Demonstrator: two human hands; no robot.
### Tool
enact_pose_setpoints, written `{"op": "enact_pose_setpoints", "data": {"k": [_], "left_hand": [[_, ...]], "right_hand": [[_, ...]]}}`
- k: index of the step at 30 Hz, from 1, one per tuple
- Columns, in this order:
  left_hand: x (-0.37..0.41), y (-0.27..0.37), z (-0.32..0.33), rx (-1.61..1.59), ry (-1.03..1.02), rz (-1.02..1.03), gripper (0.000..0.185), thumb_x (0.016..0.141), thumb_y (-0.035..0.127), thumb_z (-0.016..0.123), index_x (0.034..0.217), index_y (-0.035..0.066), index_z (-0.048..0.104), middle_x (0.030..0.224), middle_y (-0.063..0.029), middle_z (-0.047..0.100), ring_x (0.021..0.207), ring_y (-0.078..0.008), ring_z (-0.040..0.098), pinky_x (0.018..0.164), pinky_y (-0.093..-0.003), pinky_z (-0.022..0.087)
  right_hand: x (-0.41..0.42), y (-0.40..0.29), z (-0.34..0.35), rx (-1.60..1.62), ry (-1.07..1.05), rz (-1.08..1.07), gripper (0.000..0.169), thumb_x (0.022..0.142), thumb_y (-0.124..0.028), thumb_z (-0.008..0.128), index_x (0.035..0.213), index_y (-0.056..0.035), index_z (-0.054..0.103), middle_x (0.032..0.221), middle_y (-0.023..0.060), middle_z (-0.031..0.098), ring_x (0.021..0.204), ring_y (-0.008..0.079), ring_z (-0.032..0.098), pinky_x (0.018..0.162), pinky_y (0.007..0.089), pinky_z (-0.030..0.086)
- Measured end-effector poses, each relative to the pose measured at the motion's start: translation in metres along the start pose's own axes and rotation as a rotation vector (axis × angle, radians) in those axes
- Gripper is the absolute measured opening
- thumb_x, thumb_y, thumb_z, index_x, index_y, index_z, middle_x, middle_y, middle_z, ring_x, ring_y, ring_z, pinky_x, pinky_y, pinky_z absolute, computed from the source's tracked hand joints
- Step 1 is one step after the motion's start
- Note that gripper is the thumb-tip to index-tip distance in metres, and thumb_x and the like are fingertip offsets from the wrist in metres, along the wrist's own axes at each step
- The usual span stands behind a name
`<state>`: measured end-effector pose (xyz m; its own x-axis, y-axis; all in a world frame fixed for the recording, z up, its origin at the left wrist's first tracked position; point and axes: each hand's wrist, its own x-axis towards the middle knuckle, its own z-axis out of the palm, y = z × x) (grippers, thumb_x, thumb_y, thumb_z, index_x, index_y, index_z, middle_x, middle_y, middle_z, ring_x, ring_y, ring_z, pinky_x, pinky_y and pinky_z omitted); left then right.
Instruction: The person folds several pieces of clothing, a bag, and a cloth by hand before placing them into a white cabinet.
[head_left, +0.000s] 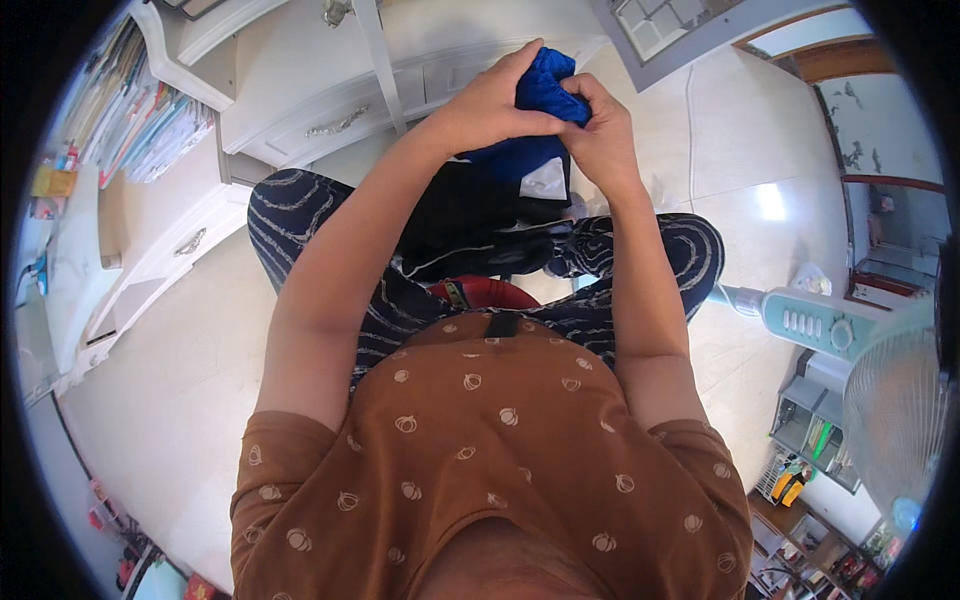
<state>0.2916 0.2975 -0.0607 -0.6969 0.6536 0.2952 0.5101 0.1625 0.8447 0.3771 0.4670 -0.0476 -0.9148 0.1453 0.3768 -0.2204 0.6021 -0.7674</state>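
Note:
A bundle of bright blue cloth (551, 86) is held up between both hands, out beyond the knees. My left hand (491, 101) grips its near edge, with the thumb along the bottom and the fingers partly hidden behind it. My right hand (600, 124) pinches the other side between curled fingers and thumb. Below the hands, a dark garment (457, 199) with a white patch (545, 180) hangs or lies between the legs; whether it joins the blue cloth is hard to tell. Under it shows part of a red seat or object (487, 292).
White cabinets with ornate drawer handles (337, 124) stand ahead and to the left, with stacked papers (135, 112) on a shelf. A pale green standing fan (817, 319) is at the right. Farther down right stands a grey shelf unit (799, 416).

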Motion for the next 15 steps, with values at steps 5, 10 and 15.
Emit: {"op": "enact_pose_setpoints", "data": {"k": [5, 10, 15], "left_hand": [[-0.016, 0.068, -0.003, -0.294, -0.067, -0.07, 0.109, 0.075, 0.058, 0.078, 0.155, 0.009, 0.024, 0.14, -0.0235, 0.048, 0.131, -0.0388, 0.047, 0.11, -0.0403, 0.038], [-0.023, 0.087, -0.011, -0.84, 0.048, -0.164, 0.048, 0.093, 0.023, 0.065, 0.138, 0.01, 0.054, 0.128, -0.0086, 0.06, 0.114, -0.0217, 0.059, 0.102, -0.0331, 0.046], [-0.034, 0.107, -0.034, -0.682, -0.147, -0.178, 0.047, 0.087, 0.002, 0.054, 0.133, 0.007, 0.058, 0.118, -0.0078, 0.066, 0.103, -0.0164, 0.064, 0.093, -0.0306, 0.052]], "right_hand": [[-0.015, -0.058, -0.021, 0.221, -0.036, 0.003, 0.033, 0.075, -0.002, 0.071, 0.107, -0.0031, 0.064, 0.1, 0.0091, 0.068, 0.095, 0.0203, 0.064, 0.09, 0.0313, 0.049], [-0.024, -0.089, -0.055, 0.477, -0.19, 0.06, 0.028, 0.083, -0.006, 0.065, 0.11, -0.0043, 0.068, 0.102, 0.0055, 0.066, 0.104, 0.0169, 0.059, 0.096, 0.0289, 0.044], [-0.026, -0.093, -0.082, 0.182, -0.086, -0.144, 0.023, 0.083, -0.007, 0.07, 0.106, -0.005, 0.07, 0.101, 0.0049, 0.067, 0.099, 0.0151, 0.061, 0.09, 0.0278, 0.049]]}}
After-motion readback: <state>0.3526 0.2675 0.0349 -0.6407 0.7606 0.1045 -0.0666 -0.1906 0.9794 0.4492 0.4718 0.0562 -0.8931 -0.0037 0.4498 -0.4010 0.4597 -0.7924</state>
